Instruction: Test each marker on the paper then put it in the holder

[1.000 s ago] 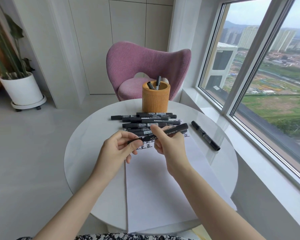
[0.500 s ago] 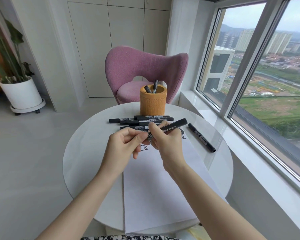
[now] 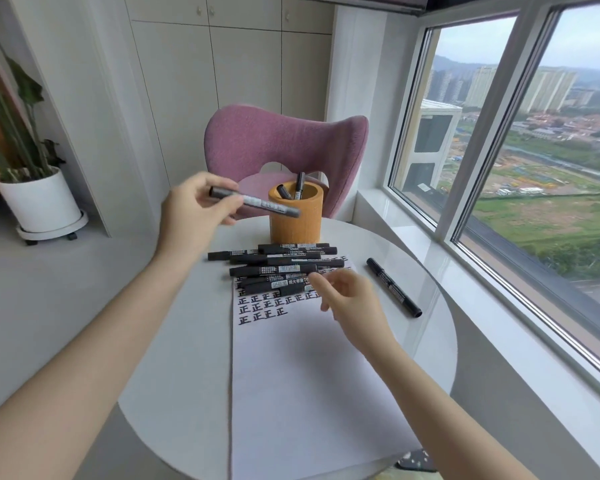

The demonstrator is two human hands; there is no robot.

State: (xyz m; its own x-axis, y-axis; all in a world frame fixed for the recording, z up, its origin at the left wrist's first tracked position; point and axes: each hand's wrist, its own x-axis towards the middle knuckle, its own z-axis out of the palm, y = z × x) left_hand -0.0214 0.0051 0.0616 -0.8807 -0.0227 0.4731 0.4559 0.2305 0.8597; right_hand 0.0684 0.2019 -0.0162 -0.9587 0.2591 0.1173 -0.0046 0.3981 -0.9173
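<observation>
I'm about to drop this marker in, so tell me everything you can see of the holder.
The holder is a thick-walled, orange-tan cylinder, wood-like, open-topped and upright at the far side of the white table, just behind the marker pile. Two black markers lean inside it. A marker gripped by the left hand crosses in front of its upper wall; contact cannot be told.

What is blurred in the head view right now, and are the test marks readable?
Head view: the marker in the left hand is motion-smeared; head view: the test marks on the paper are sharp; head view: the window frame leans from wide-angle distortion.
</observation>
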